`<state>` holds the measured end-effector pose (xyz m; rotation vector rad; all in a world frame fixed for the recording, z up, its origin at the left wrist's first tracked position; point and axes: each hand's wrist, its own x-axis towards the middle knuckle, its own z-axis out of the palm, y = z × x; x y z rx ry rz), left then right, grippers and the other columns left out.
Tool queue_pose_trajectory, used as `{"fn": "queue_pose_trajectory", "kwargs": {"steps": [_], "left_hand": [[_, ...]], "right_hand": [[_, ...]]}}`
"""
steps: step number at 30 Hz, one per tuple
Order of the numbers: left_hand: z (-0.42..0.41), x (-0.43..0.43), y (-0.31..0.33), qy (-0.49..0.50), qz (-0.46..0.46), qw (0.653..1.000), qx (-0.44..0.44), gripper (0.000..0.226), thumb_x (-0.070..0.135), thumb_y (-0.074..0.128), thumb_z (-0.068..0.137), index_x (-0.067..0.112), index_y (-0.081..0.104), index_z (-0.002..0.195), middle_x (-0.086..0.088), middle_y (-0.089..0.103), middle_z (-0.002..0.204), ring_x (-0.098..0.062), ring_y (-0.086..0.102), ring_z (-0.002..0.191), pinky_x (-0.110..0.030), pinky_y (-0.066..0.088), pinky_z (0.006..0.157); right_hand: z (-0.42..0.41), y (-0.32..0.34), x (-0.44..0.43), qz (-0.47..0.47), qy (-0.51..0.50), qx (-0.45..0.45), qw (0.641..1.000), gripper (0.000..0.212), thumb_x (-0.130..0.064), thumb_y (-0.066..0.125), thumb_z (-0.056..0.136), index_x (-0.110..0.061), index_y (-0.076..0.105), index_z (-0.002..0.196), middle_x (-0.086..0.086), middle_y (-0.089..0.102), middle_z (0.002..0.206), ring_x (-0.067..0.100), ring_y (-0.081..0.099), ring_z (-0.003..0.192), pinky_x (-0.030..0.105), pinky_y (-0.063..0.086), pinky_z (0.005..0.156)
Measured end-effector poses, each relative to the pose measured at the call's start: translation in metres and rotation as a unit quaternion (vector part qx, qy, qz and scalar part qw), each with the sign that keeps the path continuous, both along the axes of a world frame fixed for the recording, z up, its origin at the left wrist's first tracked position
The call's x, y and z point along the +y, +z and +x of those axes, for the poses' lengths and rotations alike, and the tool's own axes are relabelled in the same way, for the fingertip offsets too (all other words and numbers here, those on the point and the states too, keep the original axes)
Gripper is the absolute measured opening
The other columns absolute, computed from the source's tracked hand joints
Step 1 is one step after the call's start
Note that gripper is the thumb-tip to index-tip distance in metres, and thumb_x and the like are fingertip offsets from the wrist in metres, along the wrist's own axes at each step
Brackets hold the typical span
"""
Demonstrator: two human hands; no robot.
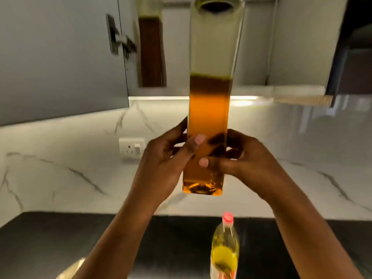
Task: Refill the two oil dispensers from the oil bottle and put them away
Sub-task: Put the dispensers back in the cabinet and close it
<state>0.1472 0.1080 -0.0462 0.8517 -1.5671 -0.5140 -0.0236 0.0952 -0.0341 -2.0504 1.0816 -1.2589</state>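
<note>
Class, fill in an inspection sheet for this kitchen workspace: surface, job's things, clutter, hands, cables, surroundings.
Surface: dark countertop, oil bottle standing on it.
Job's things: tall glass dispenser held upright, roughly half full of amber oil; second dispenser in the wall cupboard; oil bottle's red cap on.
Clutter: pale shape at the bottom edge, unclear.
Hands: left hand and right hand both grip the tall glass dispenser's lower part.
Cables: nothing seen.
Surroundings: marble backsplash, wall socket, open cupboard door.
</note>
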Motion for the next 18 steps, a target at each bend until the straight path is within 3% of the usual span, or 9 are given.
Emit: {"fn": "queue_pose_trajectory", "kwargs": {"steps": [3,6,9,11,16,18], "left_hand": [[-0.01,-0.008,0.067,0.01,-0.058,0.998,-0.002,0.064,0.06,0.054,0.071,0.03,0.06,0.128,0.015,0.071,0.1,-0.001,0.069,0.086,-0.023,0.058,0.072],[-0.018,-0.022,0.123,0.004,-0.085,0.996,-0.006,0.061,0.055,0.053,0.078,0.026,0.057,0.131,0.016,0.069,0.1,0.006,0.067,0.081,-0.011,0.053,0.06],[-0.024,-0.045,0.157,0.002,-0.066,0.998,-0.002,0.051,0.05,0.052,0.089,0.029,0.052,0.135,0.007,0.064,0.122,-0.011,0.063,0.104,-0.03,0.054,0.075],[-0.026,-0.064,0.169,0.007,-0.047,0.999,-0.003,0.048,0.047,0.049,0.093,0.028,0.049,0.137,0.003,0.062,0.128,-0.019,0.061,0.109,-0.037,0.052,0.082],[-0.027,-0.106,0.175,0.005,0.002,1.0,-0.013,0.042,0.032,0.046,0.1,0.03,0.042,0.142,0.005,0.059,0.125,-0.016,0.058,0.108,-0.022,0.048,0.075],[-0.024,-0.121,0.172,0.01,0.032,0.999,-0.006,0.04,0.027,0.046,0.101,0.028,0.044,0.141,0.002,0.059,0.129,-0.019,0.059,0.112,-0.025,0.05,0.077]], "right_hand": [[-0.007,0.064,-0.008,-0.047,-0.001,-0.026,0.999,0.077,-0.062,0.08,0.044,-0.031,0.061,0.112,-0.01,0.066,0.105,0.012,0.067,0.088,0.03,0.055,0.074],[-0.013,0.122,-0.021,-0.044,0.023,-0.037,0.998,0.072,-0.049,0.076,0.052,-0.021,0.058,0.116,-0.005,0.067,0.102,0.012,0.068,0.082,0.018,0.054,0.058],[-0.013,0.158,-0.049,-0.034,0.02,-0.033,0.999,0.058,-0.044,0.073,0.064,-0.023,0.053,0.115,-0.008,0.066,0.095,0.008,0.065,0.078,0.013,0.05,0.048],[-0.012,0.172,-0.073,-0.026,0.016,-0.033,0.999,0.05,-0.04,0.073,0.072,-0.023,0.051,0.113,-0.009,0.064,0.091,0.008,0.063,0.077,0.014,0.049,0.047],[-0.004,0.177,-0.12,0.008,0.024,-0.028,0.999,0.049,-0.035,0.072,0.079,-0.014,0.053,0.119,-0.002,0.065,0.092,0.015,0.065,0.08,0.02,0.053,0.055],[-0.001,0.173,-0.132,0.024,0.027,-0.024,0.999,0.047,-0.032,0.073,0.079,-0.013,0.054,0.117,0.0,0.066,0.092,0.016,0.066,0.08,0.021,0.053,0.055]]}}
